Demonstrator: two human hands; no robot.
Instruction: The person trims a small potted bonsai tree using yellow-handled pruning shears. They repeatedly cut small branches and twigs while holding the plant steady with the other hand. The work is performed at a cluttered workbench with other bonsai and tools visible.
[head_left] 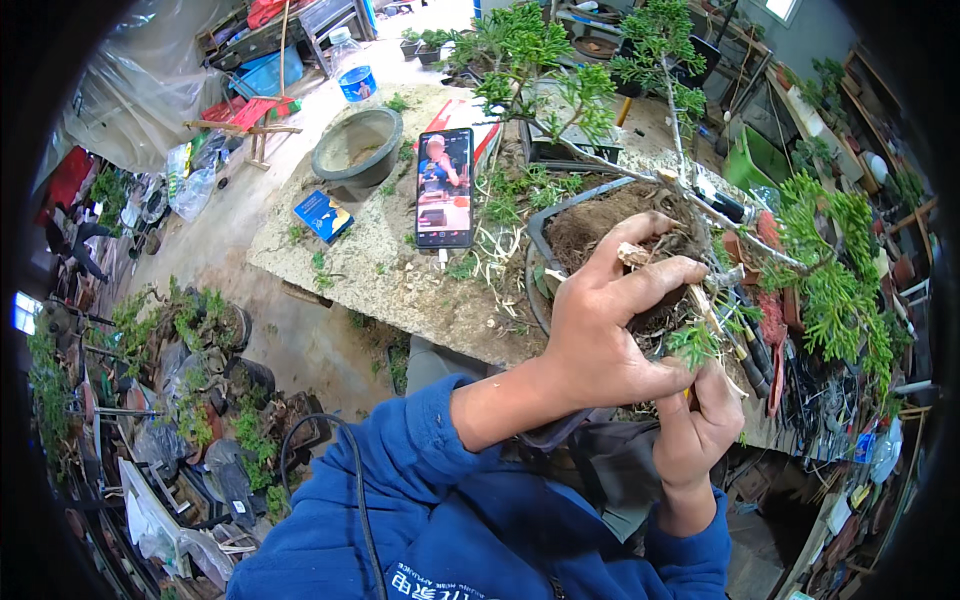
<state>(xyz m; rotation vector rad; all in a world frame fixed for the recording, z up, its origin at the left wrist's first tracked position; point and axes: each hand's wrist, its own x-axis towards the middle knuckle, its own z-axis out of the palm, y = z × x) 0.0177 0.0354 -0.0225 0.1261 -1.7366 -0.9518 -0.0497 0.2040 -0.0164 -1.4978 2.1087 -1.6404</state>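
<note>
A juniper bonsai (842,262) with green foliage and a partly bare, pale branch leans over a dark pot (537,240) filled with brown, fibrous soil (590,226). My left hand (615,315) reaches across the pot, fingers curled round the base of the plant, where a stripped pale wood piece (706,308) shows beside the fingertips. Just below, my right hand (697,428) is closed in a pinch close to my left thumb. A small green sprig (693,344) sits between the two hands. What the right fingertips grip is hidden.
On the worktable (400,305) lie a phone (444,190) with a cable, a blue box (323,216) and plant scraps. A round grey pot (358,146) and a plastic bottle (352,70) stand farther back. Tools and wires (835,385) crowd the right; potted plants (215,320) fill the floor left.
</note>
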